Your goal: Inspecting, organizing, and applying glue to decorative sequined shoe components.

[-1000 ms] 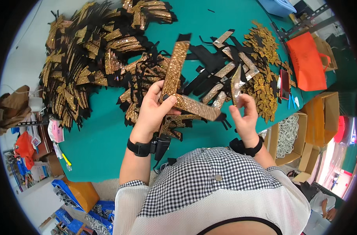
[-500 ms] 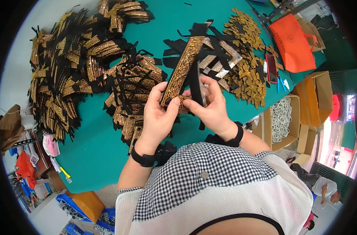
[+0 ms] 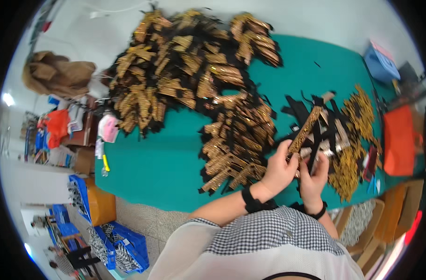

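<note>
My left hand [image 3: 279,171] is closed around the lower end of a gold sequined strip [image 3: 308,129] with black fabric at its far end. The strip slants up and to the right over a loose pile. Close beside it, my right hand [image 3: 313,181] has its fingers curled at the lower part of a black fabric band [image 3: 318,135] that runs down next to the strip. Motion blur hides exactly where these fingertips meet. Left of my hands lies a heap of gold sequined strips with black ends [image 3: 241,140].
A larger heap of such pieces [image 3: 175,88] covers the green table's [image 3: 175,172] far left. Gold leaf-shaped pieces [image 3: 346,172] lie at the right, near a red phone-like object [image 3: 372,158]. An orange-red bag [image 3: 399,140] and cardboard boxes [image 3: 395,212] stand beyond; blue crates [image 3: 133,247] sit below left.
The view has swung left, so the table and my hands appear further right. The sequined strip stays in my left hand. My right hand's fingers have shifted slightly beside it.
</note>
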